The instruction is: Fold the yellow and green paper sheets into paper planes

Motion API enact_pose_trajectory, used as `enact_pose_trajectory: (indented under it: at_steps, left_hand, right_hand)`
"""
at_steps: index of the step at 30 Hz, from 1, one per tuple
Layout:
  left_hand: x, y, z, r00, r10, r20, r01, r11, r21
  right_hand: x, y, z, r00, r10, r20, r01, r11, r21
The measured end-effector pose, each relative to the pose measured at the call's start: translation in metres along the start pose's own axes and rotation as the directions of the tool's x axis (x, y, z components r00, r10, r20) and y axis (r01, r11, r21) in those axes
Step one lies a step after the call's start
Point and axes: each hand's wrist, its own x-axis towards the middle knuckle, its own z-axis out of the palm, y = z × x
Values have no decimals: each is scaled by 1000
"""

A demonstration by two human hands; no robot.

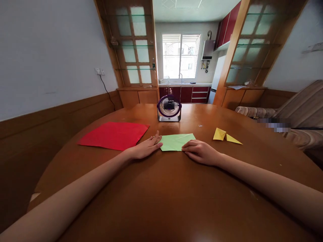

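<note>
Both hands lie flat, fingers loose, gripping nothing — the left hand point(146, 148) and right hand point(199, 151) press the near corners of a green paper point(176, 141) at mid-frame on the worktop point(161, 195). Left of it lies a red sheet point(113, 135), right a folded yellow paper point(225, 136) — a small fan point(169, 108) stands behind.

Folded paper sheet point(176, 141) lies flat on table point(161, 188), centre. Left hand point(146, 148) rests at its left edge, fingertips touching; right hand point(200, 152) sits on its near right corner. Large flat sheet point(114, 135) lies to the left, just beside the left hand. Desk fan point(169, 108) stands behind the folded sheet, upright. Folded paper plane point(226, 136) lies to the right (well apart from the right hand). Sofa point(297, 114) beyond the table's right edge.
</note>
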Motion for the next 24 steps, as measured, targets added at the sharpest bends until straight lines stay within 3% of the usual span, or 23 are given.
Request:
enact_pose_trajectory:
  at_steps: [8, 13, 24]
  left_hand:
    - [12, -12, 14, 990, 10, -140, 2, 996, 84]
    - [16, -11, 19, 963, -76, -259, 114, 984, 134]
    - [19, -11, 22, 963, -33, -268, 78, 984, 157]
  right_hand:
    - [0, -1, 0, 1000, 6, -2, -6, 1000, -5]
    - [1, -1, 0, 1000, -5, -14, 5, 1000, -9]
    - [1, -1, 0, 1000, -20, -19, 20, 1000, -7]
